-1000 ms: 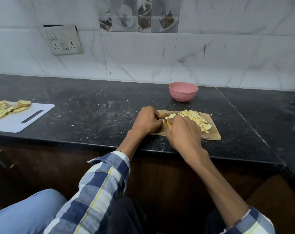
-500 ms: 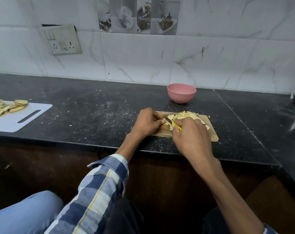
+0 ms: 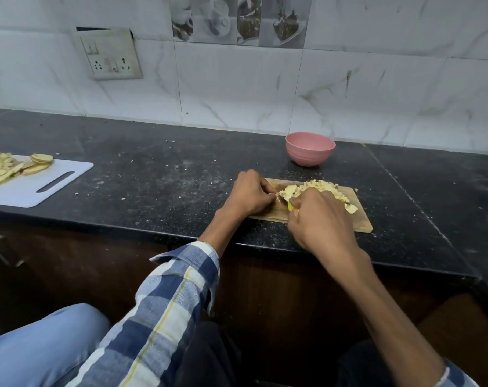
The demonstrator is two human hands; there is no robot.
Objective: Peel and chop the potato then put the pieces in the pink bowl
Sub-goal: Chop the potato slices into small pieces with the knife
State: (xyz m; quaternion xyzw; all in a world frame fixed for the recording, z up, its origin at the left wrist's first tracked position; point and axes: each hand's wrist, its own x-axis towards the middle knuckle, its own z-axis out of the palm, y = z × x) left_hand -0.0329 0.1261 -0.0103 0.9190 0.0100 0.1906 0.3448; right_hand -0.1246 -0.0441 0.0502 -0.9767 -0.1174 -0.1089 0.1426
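A small wooden chopping board lies near the counter's front edge with a heap of chopped potato pieces on it. My left hand has curled fingers that pinch an uncut potato bit at the board's left end. My right hand grips a yellow-handled knife, its blade mostly hidden against that potato bit. The pink bowl stands just behind the board; its inside cannot be seen from here.
A white cutting board with potato slices and peels lies at the far left of the dark counter. A switch plate is on the tiled wall. The counter turns a corner at the right.
My right hand with the knife has shifted slightly over the potato bit in a chopping motion. The left hand keeps its hold at the board's left end.
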